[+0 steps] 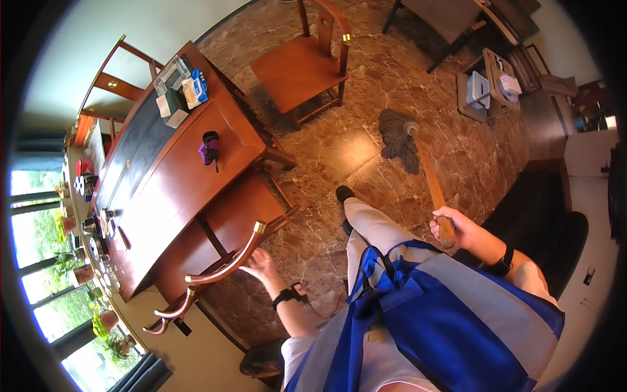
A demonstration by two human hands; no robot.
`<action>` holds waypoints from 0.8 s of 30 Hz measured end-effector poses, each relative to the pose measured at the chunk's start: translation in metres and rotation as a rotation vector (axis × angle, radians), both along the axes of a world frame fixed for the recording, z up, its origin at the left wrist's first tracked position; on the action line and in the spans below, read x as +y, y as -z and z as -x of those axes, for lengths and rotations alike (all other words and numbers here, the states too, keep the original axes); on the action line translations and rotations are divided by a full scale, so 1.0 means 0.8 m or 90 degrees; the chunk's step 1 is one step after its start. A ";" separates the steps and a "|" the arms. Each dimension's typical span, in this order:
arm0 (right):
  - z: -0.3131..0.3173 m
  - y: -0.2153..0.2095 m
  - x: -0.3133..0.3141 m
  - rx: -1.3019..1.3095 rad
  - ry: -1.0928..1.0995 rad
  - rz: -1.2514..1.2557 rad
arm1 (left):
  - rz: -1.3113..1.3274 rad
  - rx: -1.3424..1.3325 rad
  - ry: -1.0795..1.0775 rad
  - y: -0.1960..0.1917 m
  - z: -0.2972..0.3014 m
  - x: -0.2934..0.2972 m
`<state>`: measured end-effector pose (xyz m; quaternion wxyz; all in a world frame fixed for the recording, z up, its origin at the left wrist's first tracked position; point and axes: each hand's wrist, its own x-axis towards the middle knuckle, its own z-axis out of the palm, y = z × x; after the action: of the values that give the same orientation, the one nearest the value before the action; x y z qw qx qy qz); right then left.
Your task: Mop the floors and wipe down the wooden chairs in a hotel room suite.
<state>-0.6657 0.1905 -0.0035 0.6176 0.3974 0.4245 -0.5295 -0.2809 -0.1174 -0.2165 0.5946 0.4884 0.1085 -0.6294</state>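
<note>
Though floor [326,163] open, right hand [455,225] closed round mop [428,171], left hand [262,264] half-open by armrest [227,268] edge.

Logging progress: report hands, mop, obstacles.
Right hand gripping mop handle. Left hand by chair rail, contact unclear. Mop head on floor, another chair nearby.

Right hand [455,227]: curled around wooden handle of mop [428,171].
Mop: dark head on brown floor [367,85].
Left hand [260,264]: at curved arm of chair [225,269].
Surface [228,125]: wipes [197,90], box [174,108].

The mop handle [430,173] is smooth wood, its head [397,138] rough cloth, the table [173,176] glossy.
</note>
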 end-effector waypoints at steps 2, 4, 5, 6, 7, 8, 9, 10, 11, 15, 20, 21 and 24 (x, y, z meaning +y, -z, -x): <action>-0.007 0.008 0.033 -0.136 0.225 0.031 | -0.067 0.046 0.066 0.027 0.029 0.043; -0.019 0.014 0.075 -0.128 0.237 0.107 | -0.089 0.056 0.371 0.056 0.070 0.093; -0.024 0.016 0.095 -0.117 0.270 0.099 | -0.080 0.205 0.512 0.066 0.097 0.118; -0.028 0.014 0.118 -0.073 0.251 0.048 | -0.113 0.199 0.630 0.073 0.134 0.142; -0.029 0.013 0.139 -0.069 0.257 0.105 | -0.182 0.080 0.664 0.074 0.179 0.178; -0.028 0.010 0.160 -0.030 0.201 0.080 | -0.157 0.082 0.763 0.065 0.218 0.210; -0.027 0.006 0.181 0.006 0.149 -0.009 | -0.185 0.108 0.844 0.050 0.255 0.241; -0.028 0.001 0.201 0.015 0.134 -0.028 | -0.159 0.099 0.984 0.033 0.293 0.268; -0.030 -0.002 0.217 0.027 0.148 0.030 | -0.150 0.140 1.127 0.016 0.329 0.291; -0.043 -0.006 0.271 0.201 -0.004 -0.045 | -0.088 0.158 1.408 -0.042 0.427 0.379; -0.020 0.001 0.340 0.214 -0.003 -0.010 | -0.094 0.113 1.574 -0.067 0.493 0.470; -0.009 0.003 0.351 0.209 -0.008 -0.048 | -0.093 0.091 1.555 -0.069 0.502 0.479; 0.038 0.006 0.370 0.162 0.046 -0.056 | -0.033 0.020 1.596 -0.071 0.529 0.472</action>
<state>-0.6960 0.4866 -0.0085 0.5214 0.3690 0.5073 -0.5785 -0.7042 0.2601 -0.1601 -0.4235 0.2595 -0.4104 -0.7647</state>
